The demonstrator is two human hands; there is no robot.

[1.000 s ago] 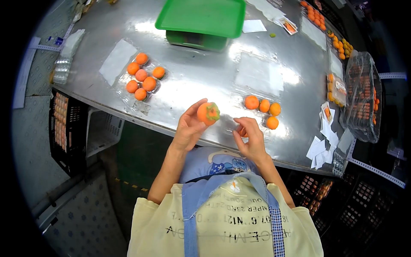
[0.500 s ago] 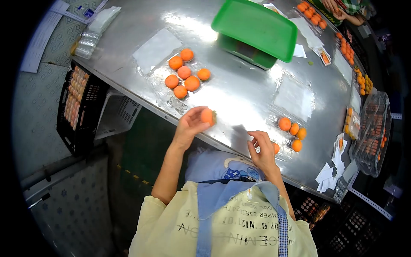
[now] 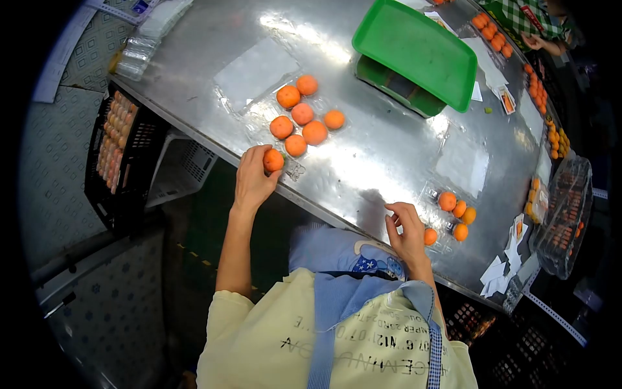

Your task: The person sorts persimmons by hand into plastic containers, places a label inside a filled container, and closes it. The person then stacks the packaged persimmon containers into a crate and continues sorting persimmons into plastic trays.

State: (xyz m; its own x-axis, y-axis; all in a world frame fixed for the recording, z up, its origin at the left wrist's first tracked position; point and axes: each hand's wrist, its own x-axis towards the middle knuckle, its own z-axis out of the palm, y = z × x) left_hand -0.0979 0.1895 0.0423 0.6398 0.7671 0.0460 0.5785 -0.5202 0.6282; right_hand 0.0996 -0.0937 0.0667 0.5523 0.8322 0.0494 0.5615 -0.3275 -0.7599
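Observation:
My left hand [image 3: 254,176] grips a mandarin [image 3: 273,160] at the near edge of a clear plastic tray [image 3: 262,123]. The thumb and fingers wrap its side, and the fruit sits close beside the lower end of the group. Several more mandarins [image 3: 315,133] lie in that tray, beyond my fingers. My right hand [image 3: 408,235] hovers over the table, fingers loosely bent and apart, with nothing in it. Just right of its fingers is a single mandarin [image 3: 430,236], near a second clear tray [image 3: 433,194] that bears several others [image 3: 447,201].
A green lidded container [image 3: 414,55] stands on the steel table [image 3: 363,155]. White slips [image 3: 499,275] and a wrapped pack [image 3: 562,217] lie to the right. A black crate [image 3: 120,155] is below the left edge. Another person's hand [image 3: 534,42] shows at the far right.
My left hand has carried the mandarin left and up to the tray's near edge. My right hand has stayed beside the right tray, its fingers still parted. The view has shifted slightly.

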